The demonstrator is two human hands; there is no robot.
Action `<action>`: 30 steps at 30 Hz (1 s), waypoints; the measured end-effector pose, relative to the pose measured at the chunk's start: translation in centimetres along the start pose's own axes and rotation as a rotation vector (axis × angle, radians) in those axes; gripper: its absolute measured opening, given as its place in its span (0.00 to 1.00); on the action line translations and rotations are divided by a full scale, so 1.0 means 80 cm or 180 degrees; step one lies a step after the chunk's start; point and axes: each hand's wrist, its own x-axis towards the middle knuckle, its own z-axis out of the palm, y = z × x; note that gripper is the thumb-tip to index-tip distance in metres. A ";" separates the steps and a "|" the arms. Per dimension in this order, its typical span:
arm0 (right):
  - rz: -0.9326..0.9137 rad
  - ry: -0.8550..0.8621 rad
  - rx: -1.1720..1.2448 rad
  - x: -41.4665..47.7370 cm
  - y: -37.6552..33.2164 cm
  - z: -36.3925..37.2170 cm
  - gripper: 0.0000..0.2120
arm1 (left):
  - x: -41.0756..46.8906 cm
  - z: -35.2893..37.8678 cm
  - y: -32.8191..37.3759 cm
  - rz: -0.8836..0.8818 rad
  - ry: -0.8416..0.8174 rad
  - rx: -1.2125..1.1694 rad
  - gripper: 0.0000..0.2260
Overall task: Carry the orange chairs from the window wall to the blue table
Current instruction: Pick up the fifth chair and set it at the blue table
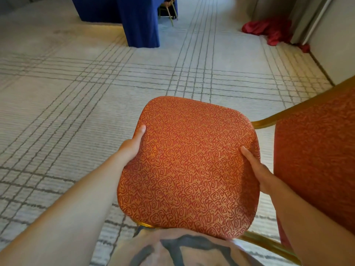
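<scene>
An orange chair [188,166] is held just in front of the body, its patterned seat facing up and gripped at the 2 side edges. The left hand [132,145] is clamped on the left edge with the thumb laid on top of the cushion; the right hand [258,170] is clamped on the right edge in the same way. The fingers of both are hidden beneath the seat, so how they are curled cannot be told. An upholstered backrest [317,150] on a gold frame [265,121] is seen at the right and appears to belong to the same chair, which would then be carried sideways. The legs are hidden, so it cannot be told whether the chair is clear of the grey lined carpet [76,93]. The blue table [134,18] stands well ahead, with 1 other chair [169,8] partly visible beside its far corner, and a red cloth [269,29] is heaped on the floor near the right wall. The carrying step is judged to be in hand, with the open carpet not yet crossed. The next move calls for the grip to be kept level, the table's near corner to be approached, and the chair to be set down beside it.
</scene>
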 end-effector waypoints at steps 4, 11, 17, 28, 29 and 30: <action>0.0124 -0.0002 0.0038 0.069 -0.041 0.015 0.51 | 0.073 0.013 0.046 -0.0076 -0.0035 0.0091 0.58; 0.0326 0.0144 0.0127 0.226 -0.139 0.060 0.53 | 0.251 0.032 0.159 -0.0109 -0.0223 0.0289 0.60; 0.0133 0.0430 0.0227 0.351 -0.279 0.111 0.52 | 0.405 0.015 0.299 0.0194 -0.0216 0.0283 0.56; 0.0015 0.0556 0.0278 0.559 -0.472 0.165 0.53 | 0.634 0.030 0.498 0.0195 -0.0351 0.0309 0.58; 0.0029 0.0555 0.0244 0.586 -0.488 0.167 0.53 | 0.659 0.038 0.512 0.0168 -0.0346 0.0350 0.58; 0.0036 0.0552 0.0185 0.616 -0.510 0.171 0.54 | 0.685 0.043 0.533 0.0147 -0.0335 0.0354 0.58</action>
